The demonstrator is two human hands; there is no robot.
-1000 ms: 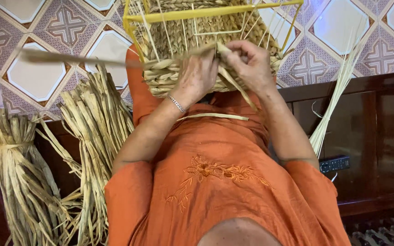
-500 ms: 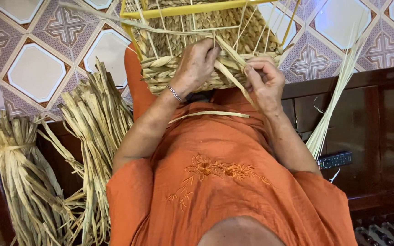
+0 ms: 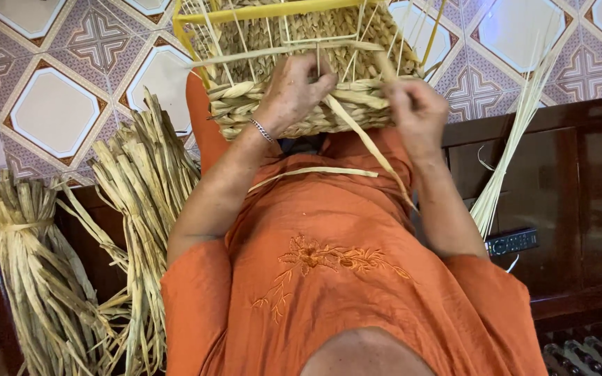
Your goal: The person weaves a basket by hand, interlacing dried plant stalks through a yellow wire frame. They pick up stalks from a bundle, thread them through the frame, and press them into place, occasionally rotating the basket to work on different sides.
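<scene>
Both forearms extended forward, elbows bent; left hand (image 3: 291, 94) lay palm-down with fingers curled; right hand (image 3: 416, 111) was raised, fingers pinched together

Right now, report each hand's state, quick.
Left hand: closed, gripping the basket rim.
Right hand: closed, pinching a strand.

Basket (image 3: 301, 104): coarse plaited dried fibre, matt.
Basket frame (image 3: 273, 10): yellow coated wire, smooth.
Fibre bundles (image 3: 43, 278): dry, papery strips, rough.
Floor (image 3: 57, 104): glazed patterned tile, glossy.
Bench (image 3: 587, 209): dark polished wood.
Garment (image 3: 329, 278): orange cloth, embroidered.
</scene>
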